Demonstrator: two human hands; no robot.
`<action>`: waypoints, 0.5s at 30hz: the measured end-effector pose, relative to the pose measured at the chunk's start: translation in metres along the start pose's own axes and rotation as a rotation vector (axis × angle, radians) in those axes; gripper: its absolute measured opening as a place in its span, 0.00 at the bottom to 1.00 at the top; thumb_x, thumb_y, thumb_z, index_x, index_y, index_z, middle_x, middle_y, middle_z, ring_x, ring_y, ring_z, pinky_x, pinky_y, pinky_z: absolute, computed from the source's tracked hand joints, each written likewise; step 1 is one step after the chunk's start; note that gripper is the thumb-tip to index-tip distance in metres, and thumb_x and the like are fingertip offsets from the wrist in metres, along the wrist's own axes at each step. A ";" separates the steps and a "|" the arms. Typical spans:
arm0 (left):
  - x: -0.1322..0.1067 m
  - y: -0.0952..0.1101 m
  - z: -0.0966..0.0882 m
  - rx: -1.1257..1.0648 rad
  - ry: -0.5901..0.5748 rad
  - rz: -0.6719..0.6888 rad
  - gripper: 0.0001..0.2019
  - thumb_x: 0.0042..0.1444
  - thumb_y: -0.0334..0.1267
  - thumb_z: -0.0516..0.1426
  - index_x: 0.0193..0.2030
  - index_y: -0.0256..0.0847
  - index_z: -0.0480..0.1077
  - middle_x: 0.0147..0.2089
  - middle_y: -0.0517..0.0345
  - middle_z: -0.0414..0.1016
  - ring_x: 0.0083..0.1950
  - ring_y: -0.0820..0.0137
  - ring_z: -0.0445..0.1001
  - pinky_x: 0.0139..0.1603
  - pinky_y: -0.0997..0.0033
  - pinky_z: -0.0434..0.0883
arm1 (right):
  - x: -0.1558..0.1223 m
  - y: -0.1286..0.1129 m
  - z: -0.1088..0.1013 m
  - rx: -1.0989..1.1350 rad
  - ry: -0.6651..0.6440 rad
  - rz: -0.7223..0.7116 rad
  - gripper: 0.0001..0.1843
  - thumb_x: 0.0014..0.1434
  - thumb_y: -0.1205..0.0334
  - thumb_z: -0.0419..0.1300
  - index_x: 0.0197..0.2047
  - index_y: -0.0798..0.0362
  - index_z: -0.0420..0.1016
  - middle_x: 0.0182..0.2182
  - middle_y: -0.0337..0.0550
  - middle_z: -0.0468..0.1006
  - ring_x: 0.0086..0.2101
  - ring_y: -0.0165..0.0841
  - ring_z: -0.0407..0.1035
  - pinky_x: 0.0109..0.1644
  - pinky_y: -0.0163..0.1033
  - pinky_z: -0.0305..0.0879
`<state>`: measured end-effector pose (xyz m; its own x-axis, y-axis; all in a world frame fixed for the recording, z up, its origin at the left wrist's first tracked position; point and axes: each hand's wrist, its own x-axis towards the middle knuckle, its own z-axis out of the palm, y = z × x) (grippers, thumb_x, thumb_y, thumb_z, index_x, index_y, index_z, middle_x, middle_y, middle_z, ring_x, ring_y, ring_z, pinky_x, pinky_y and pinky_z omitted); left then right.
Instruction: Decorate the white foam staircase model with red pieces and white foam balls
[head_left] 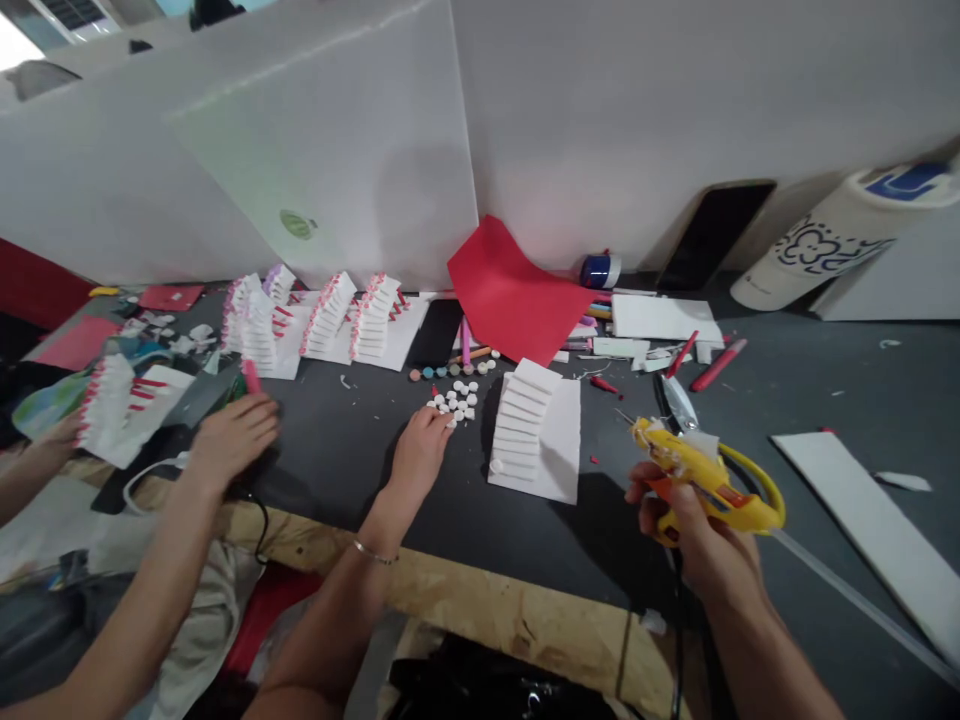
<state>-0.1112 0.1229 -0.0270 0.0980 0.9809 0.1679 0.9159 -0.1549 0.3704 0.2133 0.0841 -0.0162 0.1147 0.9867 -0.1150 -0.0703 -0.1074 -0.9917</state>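
Observation:
My right hand [701,530] grips a yellow hot glue gun [712,487], its nozzle pointing left and a clear glue stick [847,590] trailing from its back. At the small pile of white round pieces [461,392], my left hand [422,447] has its fingertips drawn together; whether a piece is between them is hidden. Between my hands lies a white board [561,440] with a curved stack of white foam strips [525,420] on it. One white round piece [496,467] sits on its lowest strip at the left edge.
At left, another person's hand [236,435] holds a pink marker [251,377] beside several stepped white models [375,325]. Behind lie red sheet [517,290] and foam scraps [660,318]. A phone [716,235], tumbler [832,240], cutter [679,403] and long white strip [870,520] are at right.

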 end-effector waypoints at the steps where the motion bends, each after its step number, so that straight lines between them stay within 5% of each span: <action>1: 0.000 0.000 0.000 0.001 0.001 0.006 0.10 0.60 0.27 0.55 0.44 0.38 0.75 0.42 0.49 0.73 0.45 0.62 0.73 0.48 0.62 0.72 | -0.002 -0.002 0.001 -0.023 -0.038 0.015 0.25 0.55 0.38 0.63 0.36 0.53 0.77 0.25 0.40 0.76 0.17 0.27 0.65 0.18 0.32 0.62; 8: 0.007 0.031 -0.020 -0.375 0.091 -0.121 0.07 0.58 0.30 0.57 0.42 0.41 0.74 0.41 0.54 0.75 0.38 0.69 0.72 0.44 0.68 0.71 | -0.007 -0.018 0.018 -0.093 -0.162 0.039 0.21 0.59 0.42 0.60 0.39 0.53 0.78 0.26 0.41 0.77 0.18 0.27 0.66 0.21 0.32 0.64; 15: 0.035 0.073 -0.024 -1.355 -0.128 -0.363 0.13 0.50 0.42 0.67 0.39 0.38 0.76 0.30 0.59 0.72 0.32 0.75 0.68 0.32 0.76 0.65 | -0.010 -0.016 0.053 -0.037 -0.213 -0.110 0.17 0.60 0.46 0.60 0.40 0.51 0.78 0.25 0.39 0.77 0.17 0.27 0.65 0.20 0.32 0.65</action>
<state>-0.0500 0.1430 0.0274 0.0415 0.9825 -0.1816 -0.1755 0.1861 0.9667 0.1611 0.0822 0.0041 -0.0919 0.9958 0.0047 -0.0325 0.0017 -0.9995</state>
